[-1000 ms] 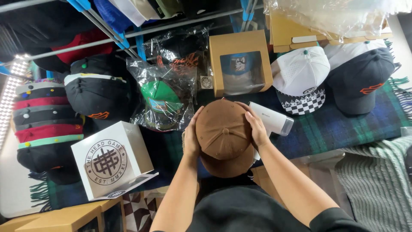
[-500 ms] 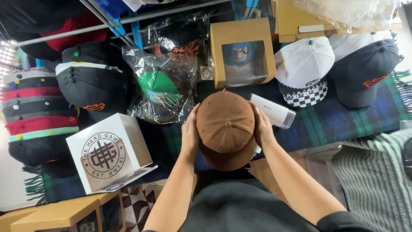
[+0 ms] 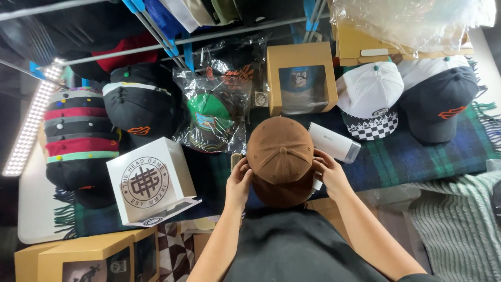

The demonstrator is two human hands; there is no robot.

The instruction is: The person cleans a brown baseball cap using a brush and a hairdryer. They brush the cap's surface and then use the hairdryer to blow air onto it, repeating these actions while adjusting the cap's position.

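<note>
A brown cap (image 3: 280,156) is held over the dark plaid cloth (image 3: 417,151), crown up and brim toward me. My left hand (image 3: 239,180) grips its left side and my right hand (image 3: 327,171) grips its right side. A white cylindrical device (image 3: 334,142) lies just right of the cap, behind my right fingers. A small bristly brush tip (image 3: 236,158) pokes out above my left hand.
A white cube box (image 3: 147,181) stands at the left. A stack of striped caps (image 3: 78,136), a black cap (image 3: 138,107), bagged caps (image 3: 214,115), a windowed cardboard box (image 3: 301,78), a white checkered cap (image 3: 371,99) and a dark cap (image 3: 438,102) ring the area. Cardboard boxes (image 3: 88,256) sit lower left.
The brown cap and both hands have shifted slightly toward me and lower in view; my grip on its two sides is unchanged.
</note>
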